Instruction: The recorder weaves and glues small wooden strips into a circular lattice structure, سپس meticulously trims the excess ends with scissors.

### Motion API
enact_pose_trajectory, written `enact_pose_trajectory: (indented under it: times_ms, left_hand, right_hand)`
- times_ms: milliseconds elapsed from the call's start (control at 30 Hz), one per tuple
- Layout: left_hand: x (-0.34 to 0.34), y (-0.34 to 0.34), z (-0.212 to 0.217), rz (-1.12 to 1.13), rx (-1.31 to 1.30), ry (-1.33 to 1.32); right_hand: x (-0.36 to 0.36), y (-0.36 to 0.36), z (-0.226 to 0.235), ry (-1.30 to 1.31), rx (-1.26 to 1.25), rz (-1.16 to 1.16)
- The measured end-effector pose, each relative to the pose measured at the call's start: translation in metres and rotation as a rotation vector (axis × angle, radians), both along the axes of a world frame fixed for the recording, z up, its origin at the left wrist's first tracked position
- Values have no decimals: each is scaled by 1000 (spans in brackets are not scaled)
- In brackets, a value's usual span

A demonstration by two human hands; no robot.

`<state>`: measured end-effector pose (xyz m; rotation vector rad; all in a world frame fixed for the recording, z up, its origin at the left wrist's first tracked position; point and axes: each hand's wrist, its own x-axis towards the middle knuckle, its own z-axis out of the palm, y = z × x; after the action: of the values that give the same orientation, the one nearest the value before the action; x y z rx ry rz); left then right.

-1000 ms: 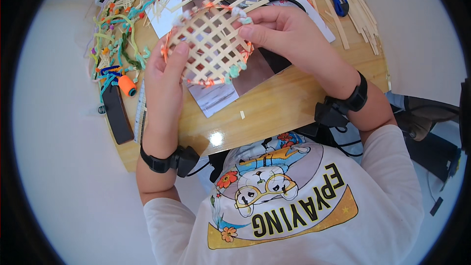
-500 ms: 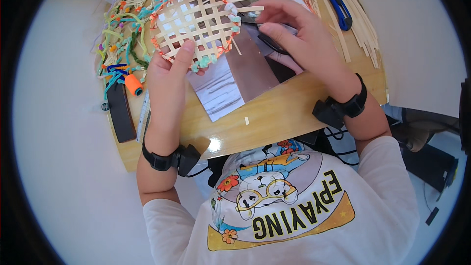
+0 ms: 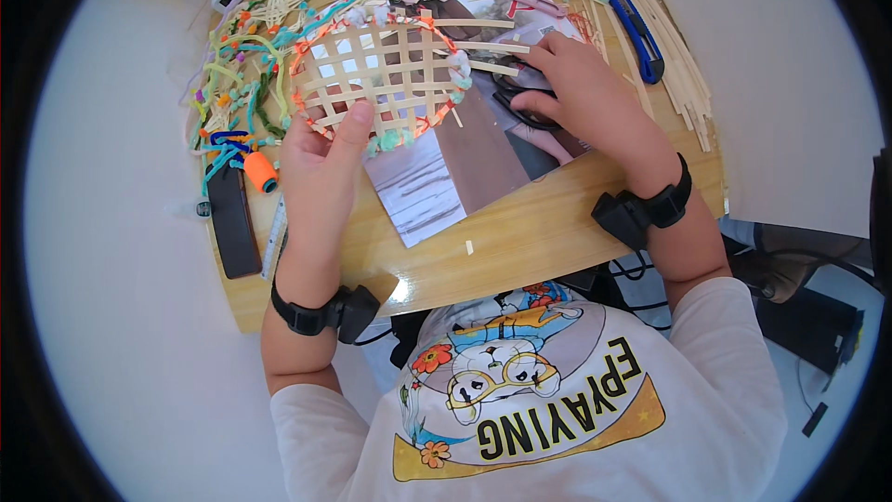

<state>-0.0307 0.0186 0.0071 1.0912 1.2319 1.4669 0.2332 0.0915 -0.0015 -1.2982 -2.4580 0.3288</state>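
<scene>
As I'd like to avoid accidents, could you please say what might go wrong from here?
The strips jutting from the weave might snag on the right hand beside them. That hand is also close to the scissors, so it could bump them. The left hand grips the weave near one edge, so the far side might sag or twist.

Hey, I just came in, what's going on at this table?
Someone's left hand is holding a round woven lattice of pale strips, its rim wrapped in orange, white and mint, above a printed sheet. The right hand is by the strip ends jutting from its right side and a black-handled tool; whether it grips either isn't clear. A blue cutter and loose strips lie to the right, an orange spool to the left.
</scene>
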Motion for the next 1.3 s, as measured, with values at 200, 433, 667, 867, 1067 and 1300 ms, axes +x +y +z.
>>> enact_pose_trajectory:
  times_ms: [200,433,667,867,1067,1300]
  left_hand:
    - [-4,1,0,-27,34,26]
    - [-9,2,9,-55,17,-138]
    - [-3,2,10,-52,-17,-204]
    - [2,-2,4,-63,-30,-102]
    - [11,-7,0,-95,-86,-75]
    - [14,-9,0,-135,-66,-68]
  right_hand:
    - [0,-1,2,35,-87,-28]
    - [-12,-14,22,819,-613,-4]
    - [-33,-35,12,853,-570,175]
    - [-39,-42,16,893,-719,189]
    - [-44,-47,15,945,-658,181]
    - [-42,-48,13,923,-673,184]
